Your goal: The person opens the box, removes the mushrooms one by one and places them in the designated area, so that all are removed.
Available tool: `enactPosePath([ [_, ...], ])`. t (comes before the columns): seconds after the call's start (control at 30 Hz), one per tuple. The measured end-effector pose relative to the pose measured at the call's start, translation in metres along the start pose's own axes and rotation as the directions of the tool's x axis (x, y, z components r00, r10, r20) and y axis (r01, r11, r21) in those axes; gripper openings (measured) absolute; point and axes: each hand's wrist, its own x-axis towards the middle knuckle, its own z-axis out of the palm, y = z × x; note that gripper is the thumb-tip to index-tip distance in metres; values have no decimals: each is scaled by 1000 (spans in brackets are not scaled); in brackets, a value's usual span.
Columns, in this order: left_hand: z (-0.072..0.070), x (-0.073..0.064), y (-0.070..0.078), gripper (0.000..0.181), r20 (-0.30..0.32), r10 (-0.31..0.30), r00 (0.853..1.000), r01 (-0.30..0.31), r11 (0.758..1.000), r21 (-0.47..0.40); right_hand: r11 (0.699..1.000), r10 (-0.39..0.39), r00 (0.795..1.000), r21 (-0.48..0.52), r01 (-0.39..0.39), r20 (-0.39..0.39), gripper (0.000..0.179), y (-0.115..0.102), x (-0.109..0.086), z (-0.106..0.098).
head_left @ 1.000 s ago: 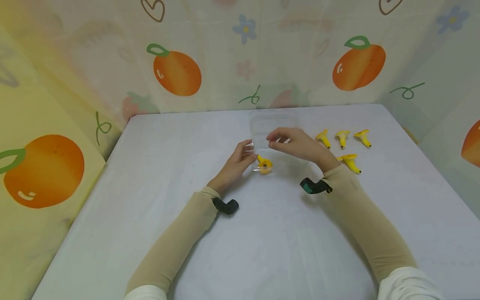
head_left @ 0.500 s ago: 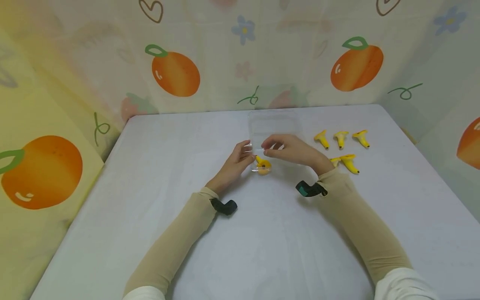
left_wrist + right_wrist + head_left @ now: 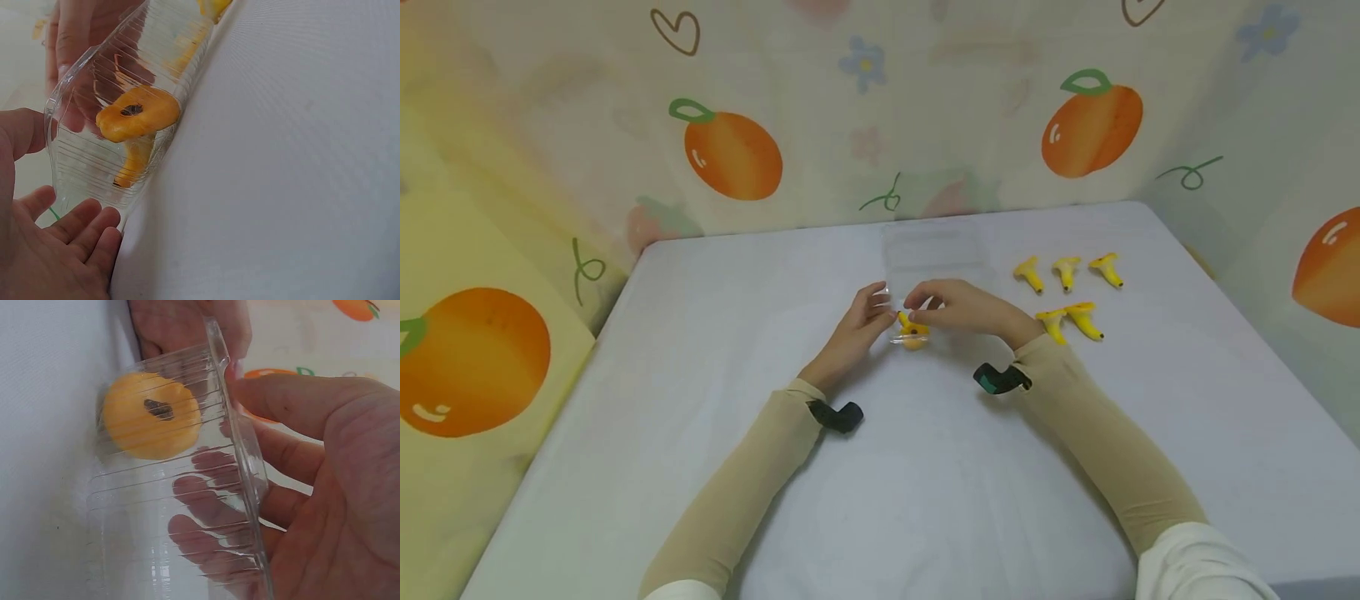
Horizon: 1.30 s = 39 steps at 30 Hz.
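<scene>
A clear plastic box (image 3: 936,250) with its lid raised at the back lies ahead of me. Inside, by its near wall, sits a yellow banana-shaped toy (image 3: 139,114) with a flared round top and a dark spot. My left hand (image 3: 847,337) holds the box's near left corner, thumb by the rim and fingers against the side wall. My right hand (image 3: 962,307) reaches over the box. Its loosely bent fingers (image 3: 200,544) show through the clear wall close to the toy, and its thumb lies by the rim. Nothing shows between them.
Several similar yellow toys stand in two rows at the right: one toy (image 3: 1028,273) in the back row, another toy (image 3: 1084,320) in the front row. A white cloth covers the table (image 3: 925,467). A fruit-patterned curtain (image 3: 820,108) hangs behind it.
My right hand has come lower and closer to the toy in the box, uncovering more of the front-row toys. The left hand keeps its place on the box. The head view has shifted slightly.
</scene>
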Motion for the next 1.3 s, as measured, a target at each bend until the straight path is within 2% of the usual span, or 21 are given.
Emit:
enactPosePath([
  [0.03,0,-2,5,62,3,-5,1000,5,1000,-2,1000,2,1000,-9,-1,11,35,1,1,0],
  [0.1,0,-2,5,62,4,-4,1000,4,1000,-1,1000,9,1000,-14,-9,29,34,2,2,1],
  [0.23,0,-1,3,62,4,-3,1000,3,1000,-2,1000,-3,998,-15,4,64,32,4,3,2],
  [0.27,-1,1,-2,62,-2,4,1000,-4,1000,1,1000,-7,997,-14,8,71,32,5,3,2],
  [0.47,-1,0,-1,63,-18,7,1000,-7,1000,-3,999,-23,995,-33,27,95,28,6,6,4],
  [0.67,1,0,1,64,-8,2,1000,-2,1000,4,998,7,995,-55,-1,97,23,7,6,4],
  [0.8,3,1,2,63,-4,4,1000,-4,1000,2,998,26,995,-63,-20,97,28,7,4,2],
  [1.1,2,2,1,63,-9,2,1000,-2,1000,4,996,-48,996,-65,54,79,22,10,3,3],
  [1.3,2,1,1,64,-3,-16,1000,16,1000,13,997,-11,997,-81,17,76,20,13,5,3],
])
